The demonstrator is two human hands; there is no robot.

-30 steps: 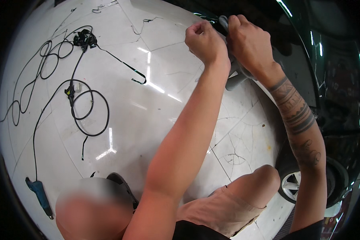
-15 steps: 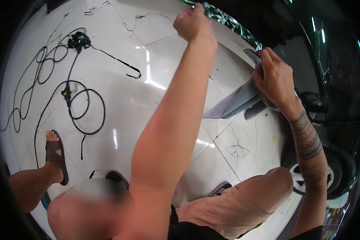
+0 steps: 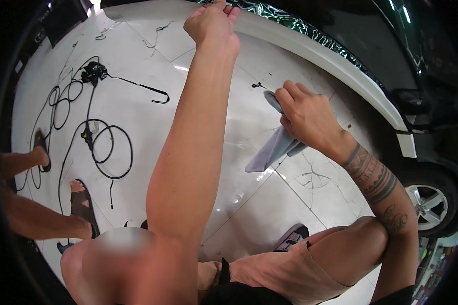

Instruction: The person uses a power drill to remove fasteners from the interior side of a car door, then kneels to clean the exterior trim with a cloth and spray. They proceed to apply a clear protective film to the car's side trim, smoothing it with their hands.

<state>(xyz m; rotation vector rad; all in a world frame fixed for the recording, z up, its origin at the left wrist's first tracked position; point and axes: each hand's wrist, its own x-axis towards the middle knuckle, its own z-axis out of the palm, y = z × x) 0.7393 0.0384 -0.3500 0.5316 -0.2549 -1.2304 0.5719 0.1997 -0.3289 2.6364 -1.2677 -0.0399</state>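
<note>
At the top of the view, my left hand (image 3: pixel 212 24) reaches up to the car's lower edge, fingers pinched on the rim of a crinkled, glossy dark green film (image 3: pixel 303 25). The film runs along the bottom of the dark car body (image 3: pixel 351 30), just above a white sill (image 3: pixel 336 66). My right hand (image 3: pixel 310 114) is closed round a bunched grey cloth (image 3: pixel 269 150), held in the air away from the car. One end of the cloth hangs below the fingers; the rest is hidden in the palm.
A car wheel (image 3: pixel 430 203) stands at the right. Black cable (image 3: pixel 130 147) lies in loops on the white tiled floor (image 3: pixel 188 122), with a black bundle (image 3: pixel 94 72) and thin scraps. Another person's sandalled foot (image 3: pixel 81 203) is at the left, with a second foot behind it.
My right hand has drawn the cloth away from the film, down and to the left. My left hand has shifted left along the car's edge. More of another person's legs shows.
</note>
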